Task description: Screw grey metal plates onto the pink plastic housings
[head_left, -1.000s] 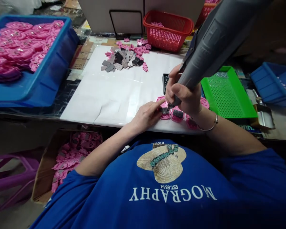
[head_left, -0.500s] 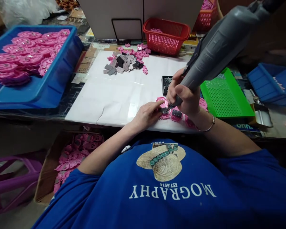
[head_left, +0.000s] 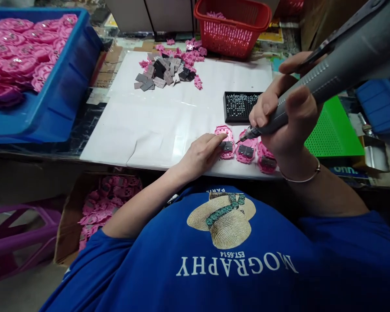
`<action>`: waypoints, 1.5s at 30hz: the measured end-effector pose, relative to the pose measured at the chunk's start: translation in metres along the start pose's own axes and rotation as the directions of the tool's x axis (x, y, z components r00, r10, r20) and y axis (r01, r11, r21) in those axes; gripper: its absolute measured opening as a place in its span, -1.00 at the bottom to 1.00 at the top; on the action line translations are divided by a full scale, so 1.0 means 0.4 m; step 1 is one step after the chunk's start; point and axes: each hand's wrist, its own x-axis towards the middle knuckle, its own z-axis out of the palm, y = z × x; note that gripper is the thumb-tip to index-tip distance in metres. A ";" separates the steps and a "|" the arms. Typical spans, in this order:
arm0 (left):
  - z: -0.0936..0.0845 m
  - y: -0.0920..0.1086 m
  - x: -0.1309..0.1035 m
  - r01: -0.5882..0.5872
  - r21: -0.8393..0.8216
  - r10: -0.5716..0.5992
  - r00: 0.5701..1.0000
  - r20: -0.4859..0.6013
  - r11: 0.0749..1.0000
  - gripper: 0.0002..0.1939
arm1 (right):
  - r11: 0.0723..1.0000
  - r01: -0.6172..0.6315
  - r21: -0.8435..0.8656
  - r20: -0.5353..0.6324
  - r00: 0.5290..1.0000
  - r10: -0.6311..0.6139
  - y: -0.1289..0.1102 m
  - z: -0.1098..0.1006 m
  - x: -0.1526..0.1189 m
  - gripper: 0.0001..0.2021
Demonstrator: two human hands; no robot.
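My right hand (head_left: 287,115) is wrapped round a grey electric screwdriver (head_left: 325,76), held at a slant. Its thin bit points down-left, just above the row of pink plastic casings and apart from the leftmost one. With fingertips on that leftmost pink casing (head_left: 223,131), my left hand (head_left: 201,154) holds it against the white work sheet. A dark grey plate (head_left: 227,146) sits in its lower half. Two more pink casings with grey plates, a middle one (head_left: 246,158) and a right one (head_left: 266,161), lie alongside. Behind them is a black screw tray (head_left: 229,113), partly hidden by my right hand.
Grey plates (head_left: 159,71) and small pink parts (head_left: 198,52) are heaped farther back. A red basket (head_left: 232,28) stands behind. To the left is a blue bin (head_left: 74,86) of pink pieces; to the right, a green tray (head_left: 336,130). A cardboard box (head_left: 65,234) sits below the table.
My right hand has lifted the screwdriver off the leftmost casing and drawn it back to the right. My left hand stays on that casing. More of the screw tray shows.
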 end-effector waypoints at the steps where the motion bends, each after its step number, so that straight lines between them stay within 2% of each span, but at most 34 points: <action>1: 0.000 0.000 -0.001 0.003 -0.003 -0.003 1.000 -0.002 1.000 -0.66 | 1.000 0.002 0.002 0.005 1.000 -0.002 0.004 -0.002 -0.002 -0.53; 6: 0.000 0.001 -0.002 0.032 -0.004 -0.032 0.999 -0.017 0.999 -0.66 | 0.994 0.069 0.083 0.051 0.996 -0.074 0.013 -0.001 -0.008 -0.66; 12: -0.005 0.002 0.000 0.042 -0.068 -0.043 0.999 -0.020 0.997 -0.67 | 1.000 0.013 0.016 0.031 0.999 -0.013 0.021 0.004 -0.021 -0.59; 18: -0.021 0.030 0.008 0.121 -0.105 -0.116 0.992 0.050 0.987 -0.63 | 1.000 -0.005 -0.014 0.009 1.000 0.005 0.017 0.005 -0.029 -0.59; 23: -0.011 0.047 0.008 0.135 -0.038 -0.134 0.991 0.021 0.990 -0.85 | 0.998 0.024 0.055 -0.028 0.999 -0.022 0.015 0.008 -0.030 -0.64; 30: 0.002 0.065 0.003 0.104 0.101 -0.102 0.994 -0.027 0.989 -0.83 | 0.989 0.067 0.130 0.038 0.997 -0.072 0.016 0.012 -0.031 -0.73; 34: 0.004 0.075 -0.001 0.070 0.192 -0.068 0.997 -0.021 0.979 -0.82 | 0.997 0.056 0.053 0.008 0.998 -0.056 0.006 0.012 -0.038 -0.72; 37: 0.005 0.077 -0.005 0.032 0.261 -0.037 0.999 0.015 0.965 -0.82 | 0.999 -0.009 -0.046 0.004 1.000 0.009 0.000 0.006 -0.046 -0.70; 41: 0.006 0.071 -0.007 0.089 0.182 -0.089 0.996 -0.006 0.979 -0.82 | 0.993 -0.077 -0.093 -0.027 0.997 0.074 0.007 0.000 -0.048 -0.61; 45: 0.006 0.062 -0.010 0.140 0.057 -0.137 0.989 -0.055 0.989 -0.84 | 1.000 -0.013 -0.009 -0.015 1.000 0.013 0.021 0.007 -0.039 -0.65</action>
